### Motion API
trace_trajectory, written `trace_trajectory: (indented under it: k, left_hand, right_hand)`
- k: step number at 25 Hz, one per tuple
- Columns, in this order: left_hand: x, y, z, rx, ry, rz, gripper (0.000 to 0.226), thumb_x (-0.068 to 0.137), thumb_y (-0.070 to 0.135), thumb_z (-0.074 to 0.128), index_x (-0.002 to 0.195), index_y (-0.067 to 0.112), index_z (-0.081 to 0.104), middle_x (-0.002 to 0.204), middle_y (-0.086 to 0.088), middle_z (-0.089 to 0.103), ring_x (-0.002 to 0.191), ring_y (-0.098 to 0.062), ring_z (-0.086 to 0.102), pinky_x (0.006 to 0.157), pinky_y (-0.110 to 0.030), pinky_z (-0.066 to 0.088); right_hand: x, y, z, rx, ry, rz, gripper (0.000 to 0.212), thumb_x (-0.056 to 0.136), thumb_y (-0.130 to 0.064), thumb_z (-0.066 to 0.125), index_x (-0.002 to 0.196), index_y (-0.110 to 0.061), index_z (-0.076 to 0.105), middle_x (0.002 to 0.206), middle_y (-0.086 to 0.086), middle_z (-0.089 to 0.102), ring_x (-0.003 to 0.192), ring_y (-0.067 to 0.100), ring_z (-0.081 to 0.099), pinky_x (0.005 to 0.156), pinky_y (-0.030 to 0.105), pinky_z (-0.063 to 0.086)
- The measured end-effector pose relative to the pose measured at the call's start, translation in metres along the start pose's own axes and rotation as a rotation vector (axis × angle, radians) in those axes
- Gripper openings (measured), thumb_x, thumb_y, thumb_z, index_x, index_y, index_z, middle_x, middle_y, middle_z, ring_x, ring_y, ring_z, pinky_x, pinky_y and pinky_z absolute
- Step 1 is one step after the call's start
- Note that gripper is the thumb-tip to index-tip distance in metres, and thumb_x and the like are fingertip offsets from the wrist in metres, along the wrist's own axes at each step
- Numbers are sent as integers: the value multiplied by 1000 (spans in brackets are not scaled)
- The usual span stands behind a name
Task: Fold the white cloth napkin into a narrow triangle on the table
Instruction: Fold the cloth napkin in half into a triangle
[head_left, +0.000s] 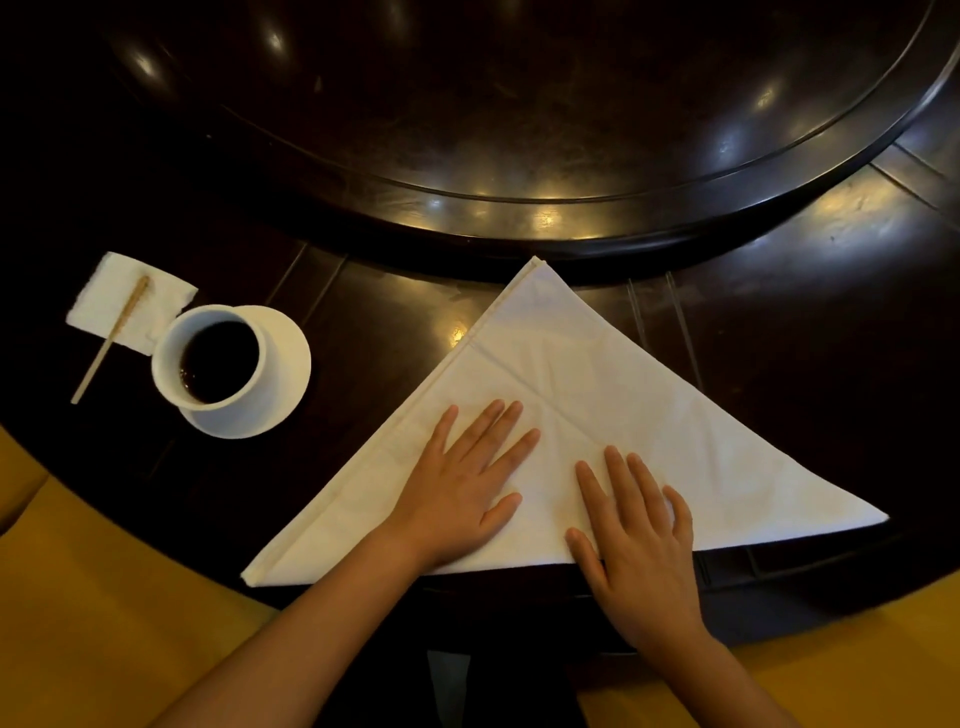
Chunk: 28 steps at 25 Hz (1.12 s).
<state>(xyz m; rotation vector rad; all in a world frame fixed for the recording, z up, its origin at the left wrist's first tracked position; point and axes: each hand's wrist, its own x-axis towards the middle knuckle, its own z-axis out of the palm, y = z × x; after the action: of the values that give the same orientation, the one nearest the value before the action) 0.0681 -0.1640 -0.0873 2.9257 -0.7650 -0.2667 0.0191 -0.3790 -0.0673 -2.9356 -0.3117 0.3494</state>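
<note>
Napkin (597, 415) flat under both hands (467, 483)

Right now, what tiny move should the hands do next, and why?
Probably lift the right hand and bring the napkin's right corner over toward the middle crease. The white cloth napkin lies as a wide triangle, both hands flat on it; the left hand can hold it down while the shape narrows.

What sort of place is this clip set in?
Probably a restaurant or tea house: a dark round table with a raised turntable, a cloth napkin under both hands, and a cup of dark drink.
</note>
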Motion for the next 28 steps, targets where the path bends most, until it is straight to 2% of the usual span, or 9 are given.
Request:
trace_trajectory:
  k: [6,9,11,14,20,24,28]
  left_hand:
    - [-30,-17,1,3,-20,20,65,91,50,32,149,26,14,157,-5,7,144,-20,1,112,-48,4]
    - [-32,-13,-2,-24,-4,-33,60,92,44,31,148,26,19,157,-6,13,144,-20,5,112,-50,2]
    - [-24,7,-3,-41,14,-153,56,95,41,21,147,21,21,155,-9,19,143,-24,11,111,-53,6]
    - [-19,27,2,-33,5,-243,59,96,45,5,149,19,14,156,-9,13,143,-26,12,111,-54,9]
    - [-17,26,4,-11,32,-257,66,89,49,29,148,24,17,156,-8,14,143,-24,9,111,-50,6]
    - [-17,27,0,-28,26,-252,65,87,47,29,147,22,22,155,-9,18,142,-24,11,110,-48,6]
    - [-18,26,0,-21,14,-249,63,91,50,21,147,22,20,156,-9,16,143,-26,11,112,-48,4]
  right_hand:
    - [-12,-25,11,-8,-1,-43,64,93,-54,22,148,-22,18,156,8,12,143,27,9,110,53,9]
    - [0,-45,15,16,32,-14,65,93,-50,26,149,-19,12,157,8,7,144,26,4,111,57,4]
    - [11,-56,17,31,41,15,64,94,-47,25,149,-16,10,157,7,7,144,24,3,111,57,4]
    - [15,-59,21,26,13,9,61,97,-45,17,148,-12,12,157,6,9,144,22,3,111,56,8]
    - [-2,6,13,8,35,49,66,93,-51,19,149,-19,7,157,4,5,144,20,-1,113,51,2]
    - [-18,66,3,-34,61,165,68,92,-54,21,149,-18,12,156,4,9,144,19,1,114,48,3]
    - [-28,112,-1,-70,96,282,72,92,-57,16,148,-14,8,155,6,6,143,18,1,115,45,1]
